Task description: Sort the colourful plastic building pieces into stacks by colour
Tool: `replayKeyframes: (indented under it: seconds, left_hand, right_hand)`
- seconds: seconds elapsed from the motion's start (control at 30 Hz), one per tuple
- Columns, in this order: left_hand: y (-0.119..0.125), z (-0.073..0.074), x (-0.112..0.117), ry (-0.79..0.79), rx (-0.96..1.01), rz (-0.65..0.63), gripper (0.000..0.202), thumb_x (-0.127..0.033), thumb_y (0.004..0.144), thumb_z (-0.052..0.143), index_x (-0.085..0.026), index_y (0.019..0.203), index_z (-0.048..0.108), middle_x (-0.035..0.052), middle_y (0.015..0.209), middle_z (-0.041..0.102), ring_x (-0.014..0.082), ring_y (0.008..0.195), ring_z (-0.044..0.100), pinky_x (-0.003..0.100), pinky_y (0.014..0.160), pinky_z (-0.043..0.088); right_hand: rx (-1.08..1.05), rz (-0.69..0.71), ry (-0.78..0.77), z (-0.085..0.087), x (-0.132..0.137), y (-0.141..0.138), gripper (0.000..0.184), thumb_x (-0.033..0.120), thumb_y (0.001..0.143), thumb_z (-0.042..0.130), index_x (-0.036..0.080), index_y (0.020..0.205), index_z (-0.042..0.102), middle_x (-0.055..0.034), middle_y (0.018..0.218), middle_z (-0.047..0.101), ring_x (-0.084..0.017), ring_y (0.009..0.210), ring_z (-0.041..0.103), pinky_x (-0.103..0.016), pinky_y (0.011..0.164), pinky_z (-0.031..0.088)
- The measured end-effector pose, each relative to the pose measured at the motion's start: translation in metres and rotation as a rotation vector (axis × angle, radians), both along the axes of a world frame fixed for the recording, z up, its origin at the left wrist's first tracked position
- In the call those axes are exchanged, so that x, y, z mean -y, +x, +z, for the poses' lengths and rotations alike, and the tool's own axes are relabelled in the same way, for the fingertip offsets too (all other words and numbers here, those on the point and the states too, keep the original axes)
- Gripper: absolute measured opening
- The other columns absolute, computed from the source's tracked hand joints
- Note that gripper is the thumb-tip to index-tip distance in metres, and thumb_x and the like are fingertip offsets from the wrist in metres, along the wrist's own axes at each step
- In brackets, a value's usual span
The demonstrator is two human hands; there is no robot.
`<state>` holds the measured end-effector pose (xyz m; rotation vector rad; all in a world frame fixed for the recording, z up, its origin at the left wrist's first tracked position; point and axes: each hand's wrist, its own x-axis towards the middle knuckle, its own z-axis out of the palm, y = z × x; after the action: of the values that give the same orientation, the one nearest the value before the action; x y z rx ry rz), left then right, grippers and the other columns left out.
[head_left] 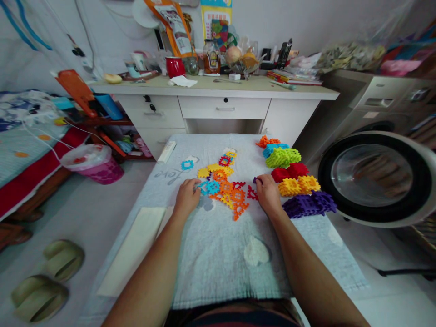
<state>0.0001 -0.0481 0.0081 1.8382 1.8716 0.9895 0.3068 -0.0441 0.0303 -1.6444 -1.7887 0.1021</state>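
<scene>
My left hand (pixel 187 196) is closed at the left end of some blue interlocking plastic pieces (pixel 210 187), its fingertips pinching their edge. My right hand (pixel 268 194) pinches a small purple interlocking piece (pixel 255 180), mostly hidden by the fingers. Between the hands lies a loose heap of orange pieces (pixel 237 195), yellow pieces (pixel 214 169) and red triangular pieces (pixel 252 193). Right of my right hand, a row of sorted stacks runs away from me: purple (pixel 309 204), yellow (pixel 299 185), red (pixel 289 172), green (pixel 283 157), blue (pixel 274 149) and orange (pixel 267 141).
A grey-blue cloth (pixel 218 272) covers the table. A single blue square piece (pixel 187 164) and a white strip (pixel 166 152) lie on its far left. A cluttered white desk (pixel 225 108) stands behind. An open washing machine door (pixel 374 175) is close on the right.
</scene>
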Motion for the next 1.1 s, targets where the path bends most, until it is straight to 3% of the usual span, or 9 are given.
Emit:
replayKeyframes:
  seconds: [0.13, 0.27, 0.47, 0.57, 0.67, 0.77, 0.87, 1.0, 1.1]
  left_hand:
    - [-0.002, -0.002, -0.001, 0.017, -0.018, 0.007, 0.032, -0.016, 0.08, 0.048, -0.019, 0.105, 0.067, 0.009, 0.11, 0.066, 0.0214, 0.098, 0.065, 0.039, 0.096, 0.052]
    - [-0.002, -0.002, -0.001, 0.04, -0.072, -0.04, 0.032, -0.02, 0.081, 0.051, -0.019, 0.107, 0.068, 0.0096, 0.112, 0.067, 0.0237, 0.105, 0.064, 0.041, 0.1, 0.049]
    - [0.005, 0.001, 0.001, 0.03, -0.192, -0.084, 0.031, -0.029, 0.084, 0.055, -0.021, 0.111, 0.068, 0.0092, 0.115, 0.069, 0.027, 0.112, 0.062, 0.044, 0.103, 0.045]
    - [0.005, 0.001, 0.001, 0.021, -0.205, -0.088, 0.032, -0.03, 0.084, 0.055, -0.02, 0.112, 0.068, 0.0097, 0.114, 0.069, 0.0269, 0.112, 0.062, 0.044, 0.103, 0.045]
    - [0.003, 0.0, 0.0, 0.019, -0.212, -0.091, 0.032, -0.03, 0.084, 0.054, -0.02, 0.112, 0.068, 0.0103, 0.116, 0.069, 0.0271, 0.113, 0.062, 0.044, 0.104, 0.044]
    - [0.001, -0.004, -0.002, 0.027, -0.22, -0.096, 0.034, -0.031, 0.084, 0.054, -0.019, 0.112, 0.068, 0.0107, 0.117, 0.069, 0.0276, 0.114, 0.062, 0.044, 0.104, 0.044]
    - [-0.001, -0.008, -0.004, 0.032, -0.23, -0.098, 0.034, -0.032, 0.084, 0.053, -0.019, 0.112, 0.068, 0.0109, 0.116, 0.069, 0.0279, 0.113, 0.062, 0.044, 0.103, 0.045]
    - [-0.003, -0.013, -0.006, 0.038, -0.234, -0.101, 0.034, -0.034, 0.084, 0.052, -0.02, 0.111, 0.068, 0.0095, 0.115, 0.069, 0.0271, 0.111, 0.062, 0.043, 0.102, 0.045]
    - [-0.004, -0.014, -0.006, 0.048, -0.239, -0.101, 0.034, -0.034, 0.085, 0.051, -0.021, 0.111, 0.068, 0.0097, 0.116, 0.069, 0.0273, 0.112, 0.061, 0.044, 0.103, 0.045]
  right_hand:
    - [-0.09, 0.042, 0.065, 0.0, 0.005, -0.001, 0.028, 0.031, 0.094, 0.047, 0.017, 0.095, 0.071, -0.0101, 0.09, 0.064, -0.023, 0.09, 0.058, -0.035, 0.085, 0.045]
    - [-0.188, -0.011, -0.022, -0.005, 0.006, -0.004, 0.029, 0.028, 0.091, 0.048, 0.014, 0.107, 0.068, -0.0061, 0.079, 0.065, -0.021, 0.075, 0.058, -0.033, 0.074, 0.046]
    - [0.036, -0.012, -0.182, -0.009, 0.007, -0.002, 0.045, 0.009, 0.077, 0.05, 0.011, 0.119, 0.067, -0.0141, 0.11, 0.072, -0.026, 0.102, 0.062, -0.037, 0.094, 0.044]
    - [0.095, -0.012, -0.251, -0.007, 0.008, -0.002, 0.05, 0.009, 0.077, 0.053, 0.01, 0.125, 0.066, -0.0142, 0.111, 0.072, -0.026, 0.103, 0.062, -0.037, 0.097, 0.043]
    - [0.131, -0.004, -0.289, -0.002, 0.009, -0.006, 0.04, 0.01, 0.081, 0.054, 0.011, 0.117, 0.071, -0.0148, 0.106, 0.073, -0.026, 0.101, 0.063, -0.037, 0.096, 0.044]
    - [0.117, -0.005, -0.218, 0.011, 0.014, -0.008, 0.034, 0.01, 0.082, 0.055, 0.012, 0.11, 0.072, -0.0153, 0.105, 0.072, -0.026, 0.101, 0.063, -0.037, 0.095, 0.045]
    - [0.037, 0.017, -0.051, 0.036, 0.027, 0.001, 0.024, 0.013, 0.083, 0.056, 0.015, 0.101, 0.072, -0.013, 0.101, 0.072, -0.025, 0.097, 0.063, -0.037, 0.092, 0.047]
    - [-0.089, 0.02, 0.096, 0.075, 0.058, 0.042, 0.013, 0.026, 0.084, 0.06, 0.021, 0.091, 0.069, -0.0066, 0.092, 0.071, -0.022, 0.084, 0.063, -0.036, 0.082, 0.049]
    - [-0.102, -0.085, 0.113, 0.09, 0.083, 0.08, 0.016, 0.037, 0.083, 0.063, 0.022, 0.086, 0.068, -0.0043, 0.084, 0.069, -0.021, 0.076, 0.061, -0.035, 0.076, 0.048]
